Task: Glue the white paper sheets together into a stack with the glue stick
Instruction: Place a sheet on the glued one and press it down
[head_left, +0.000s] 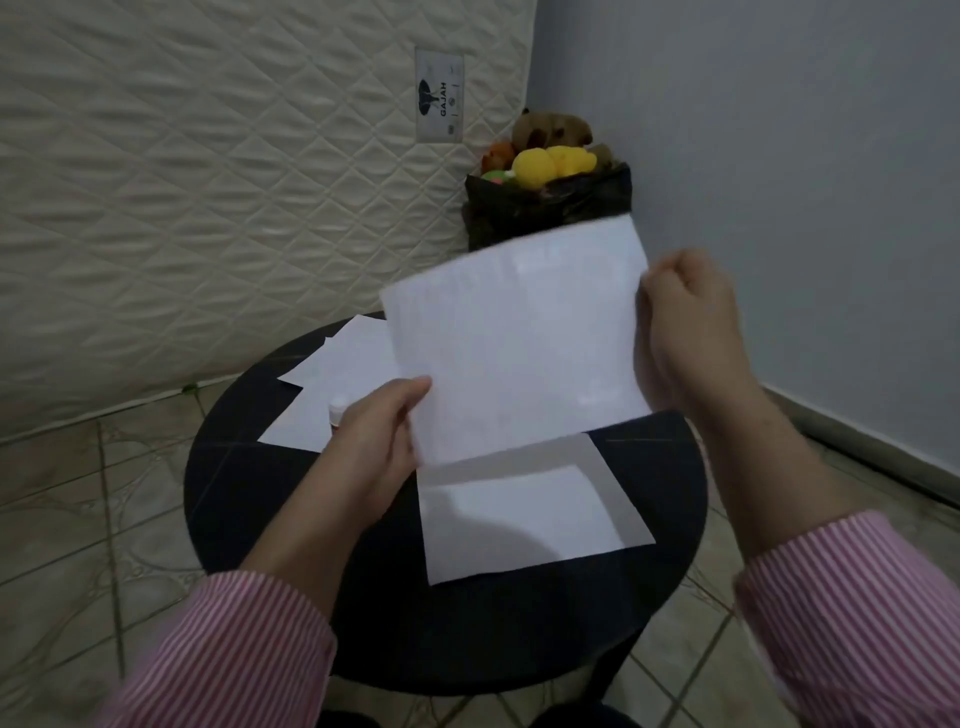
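**Sheet lifted over the stack**

Head view: the left hand (384, 441) and right hand (680, 332) each pinch a side edge of a white sheet (514, 343) above the base sheet (524, 514) on the round table (249, 499). Lowering it squarely, edges matched, should serve best. The glue stick (337, 408) stands beside the loose sheets (337, 374).

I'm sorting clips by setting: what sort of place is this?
Probably a room in a home, maybe a spare or storage corner: a quilted mattress stands upright against the wall, a dark bag of plush toys sits in the corner, and the small round black table stands on tiled floor.
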